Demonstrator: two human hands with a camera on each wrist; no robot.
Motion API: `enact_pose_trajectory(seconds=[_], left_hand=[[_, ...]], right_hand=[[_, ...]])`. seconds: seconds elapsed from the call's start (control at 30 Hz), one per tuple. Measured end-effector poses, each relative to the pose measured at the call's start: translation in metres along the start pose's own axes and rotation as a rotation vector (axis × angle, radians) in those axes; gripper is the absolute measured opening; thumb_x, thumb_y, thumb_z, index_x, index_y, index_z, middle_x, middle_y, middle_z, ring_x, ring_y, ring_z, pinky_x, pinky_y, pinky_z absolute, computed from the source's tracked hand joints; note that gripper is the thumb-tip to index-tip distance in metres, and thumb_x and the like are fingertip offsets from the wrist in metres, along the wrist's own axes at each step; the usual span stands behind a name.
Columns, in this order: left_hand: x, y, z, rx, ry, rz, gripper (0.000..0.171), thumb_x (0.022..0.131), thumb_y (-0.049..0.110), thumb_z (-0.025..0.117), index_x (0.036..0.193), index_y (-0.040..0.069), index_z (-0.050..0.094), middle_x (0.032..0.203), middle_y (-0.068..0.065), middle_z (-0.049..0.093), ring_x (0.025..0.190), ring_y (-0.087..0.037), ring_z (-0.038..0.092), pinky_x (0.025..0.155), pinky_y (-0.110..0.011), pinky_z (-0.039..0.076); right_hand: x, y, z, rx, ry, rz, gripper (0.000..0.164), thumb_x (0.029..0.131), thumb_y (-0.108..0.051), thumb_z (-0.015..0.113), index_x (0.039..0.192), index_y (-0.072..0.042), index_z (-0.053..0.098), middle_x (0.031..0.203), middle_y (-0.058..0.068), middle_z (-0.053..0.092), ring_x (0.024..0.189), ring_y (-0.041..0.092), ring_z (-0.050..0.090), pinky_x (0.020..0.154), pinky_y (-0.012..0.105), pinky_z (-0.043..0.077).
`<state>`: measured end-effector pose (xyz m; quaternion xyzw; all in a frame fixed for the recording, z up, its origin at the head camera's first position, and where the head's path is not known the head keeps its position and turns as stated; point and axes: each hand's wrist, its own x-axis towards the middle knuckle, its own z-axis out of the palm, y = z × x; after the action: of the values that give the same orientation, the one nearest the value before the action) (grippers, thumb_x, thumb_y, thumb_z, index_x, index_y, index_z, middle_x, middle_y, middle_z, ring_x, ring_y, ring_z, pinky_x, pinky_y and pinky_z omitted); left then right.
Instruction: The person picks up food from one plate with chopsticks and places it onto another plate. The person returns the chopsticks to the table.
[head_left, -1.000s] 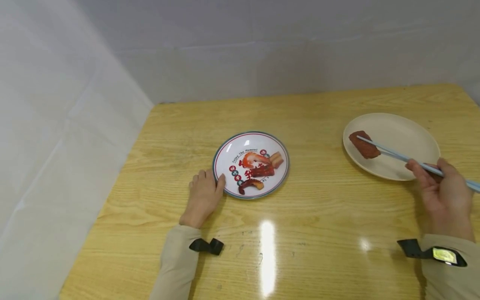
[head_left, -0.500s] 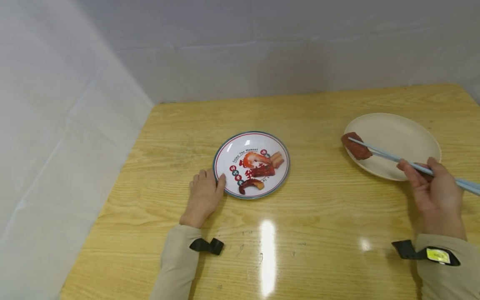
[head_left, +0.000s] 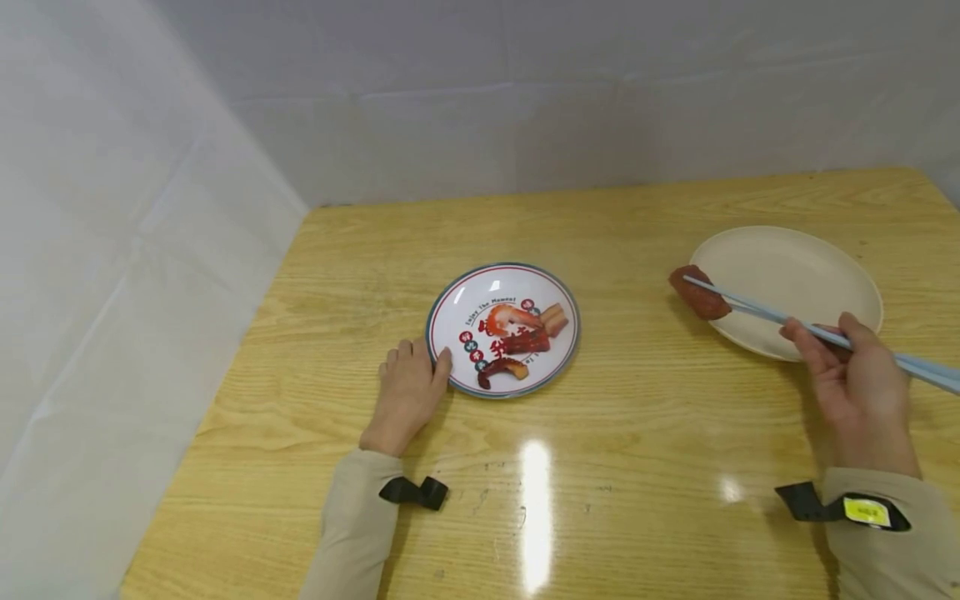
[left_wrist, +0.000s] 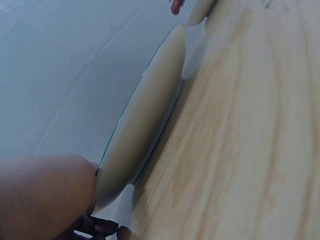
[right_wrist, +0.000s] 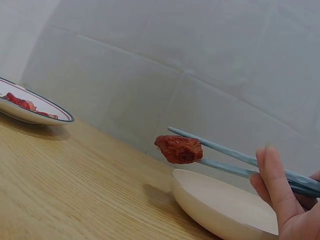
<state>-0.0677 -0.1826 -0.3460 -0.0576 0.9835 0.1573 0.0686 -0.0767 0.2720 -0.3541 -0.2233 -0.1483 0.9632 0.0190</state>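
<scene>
My right hand [head_left: 862,392] grips a pair of light blue chopsticks [head_left: 813,332]. Their tips pinch a reddish-brown chunk of meat [head_left: 699,292], which in the right wrist view hangs above the table beyond the cream plate's [right_wrist: 215,200] edge. My left hand [head_left: 408,387] holds the near left rim of a white printed plate [head_left: 465,308], thumb over the rim and fingers at its outer side. On that plate lie a shrimp [head_left: 510,318], a dark red piece of meat [head_left: 522,342], a curled brown tentacle-like piece [head_left: 501,369] and a pale pink block [head_left: 553,319].
Both plates stand on a wooden table [head_left: 637,433], the white one left of the cream one, with bare wood between them. Pale sheeting [head_left: 465,108] rises behind the table and along its left side.
My right hand has moved left with the chopsticks, carrying the meat chunk from over the cream plate to just past its left rim. My left hand and the white plate have stayed still.
</scene>
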Motion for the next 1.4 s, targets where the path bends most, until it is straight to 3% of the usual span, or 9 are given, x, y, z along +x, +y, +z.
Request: enact_pose_trajectory(seconds=[0.3,0.67,1.27,1.4], left_hand=[[-0.001,0.001,0.0,0.003,-0.002,-0.006,0.052,0.103,0.037,0.034,0.123,-0.008,0.049,0.108,-0.022,0.048,0.101,-0.036,0.043,0.089,-0.047,0.033],[-0.001,0.0,0.002,-0.003,0.008,-0.002,0.052,0.103,0.037,0.034,0.125,-0.008,0.049,0.108,-0.022,0.048,0.101,-0.036,0.043,0.089,-0.047,0.033],[0.0,0.002,0.001,0.018,0.002,-0.013,0.052,0.103,0.037,0.033,0.123,-0.008,0.049,0.109,-0.022,0.048,0.103,-0.036,0.043,0.09,-0.048,0.033],[0.0,0.002,0.001,0.014,0.0,-0.014,0.051,0.103,0.037,0.033,0.123,-0.008,0.048,0.11,-0.022,0.048,0.103,-0.037,0.043,0.09,-0.048,0.033]], right_hand=[[-0.001,0.006,0.002,-0.018,-0.046,0.029,0.025,0.103,-0.011,0.044,0.096,0.01,0.054,0.078,0.037,0.063,0.081,0.041,0.069,0.07,0.033,0.055],[-0.001,0.012,0.006,-0.021,-0.075,0.062,0.034,0.103,-0.009,0.043,0.082,0.014,0.058,0.076,0.037,0.063,0.079,0.042,0.068,0.069,0.034,0.055],[-0.002,0.022,0.009,-0.074,-0.083,0.088,0.034,0.103,-0.012,0.043,0.087,0.013,0.06,0.078,0.034,0.065,0.079,0.038,0.069,0.069,0.032,0.055],[-0.002,0.025,0.01,-0.072,-0.078,0.079,0.025,0.102,-0.01,0.044,0.092,0.01,0.056,0.078,0.035,0.064,0.079,0.039,0.069,0.07,0.032,0.055]])
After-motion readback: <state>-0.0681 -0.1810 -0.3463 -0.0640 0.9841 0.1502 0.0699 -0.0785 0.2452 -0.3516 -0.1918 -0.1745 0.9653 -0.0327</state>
